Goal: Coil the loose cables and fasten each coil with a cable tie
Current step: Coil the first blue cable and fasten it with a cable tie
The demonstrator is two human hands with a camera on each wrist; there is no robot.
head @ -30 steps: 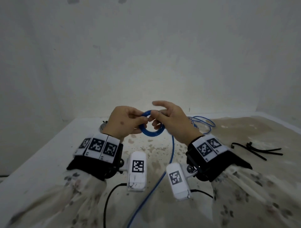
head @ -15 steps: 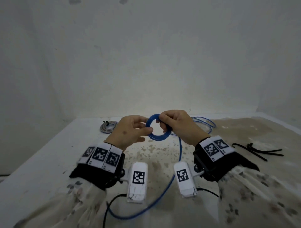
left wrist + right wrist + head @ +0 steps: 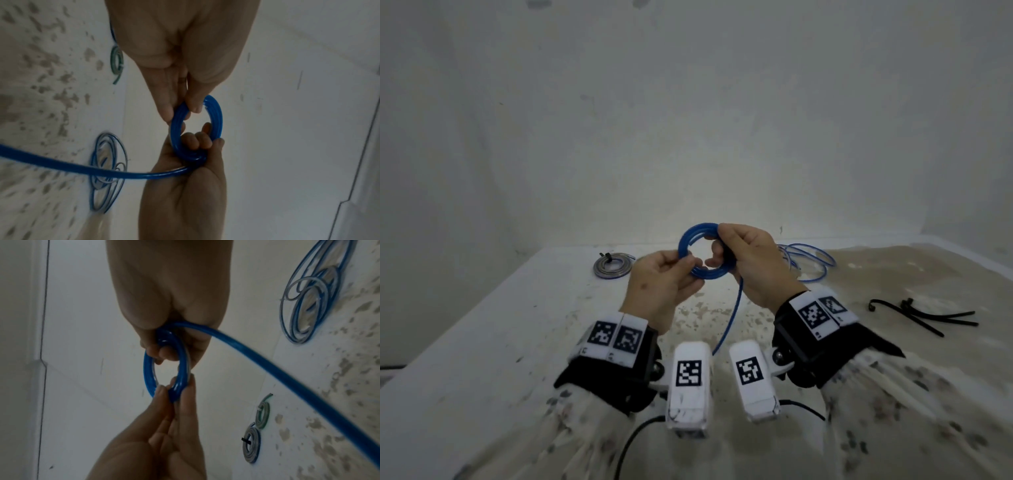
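We are holding a small blue cable coil (image 3: 702, 251) up in the air above the stained white table (image 3: 482, 342), between both hands. Our left hand (image 3: 659, 291) is pinching the coil's lower left side, thumb and fingertips pressed together on the bundled turns. Our right hand (image 3: 753, 263) is gripping the opposite side, its fingers curling through the ring's opening and closing on the strands. The uncoiled tail of the blue cable (image 3: 727, 320) is hanging down from under the right hand and running back between our wrists.

On the table beyond our right hand, a loose pile of thin blue cable loops (image 3: 808, 262) is lying flat. Well off to the right, a few black cable ties (image 3: 924, 313) are lying together. At the far left, a grey coil (image 3: 613, 267) is sitting already bound with a black tie. The right wrist view is also showing a small green coil (image 3: 263, 415) lying just beside that grey one.
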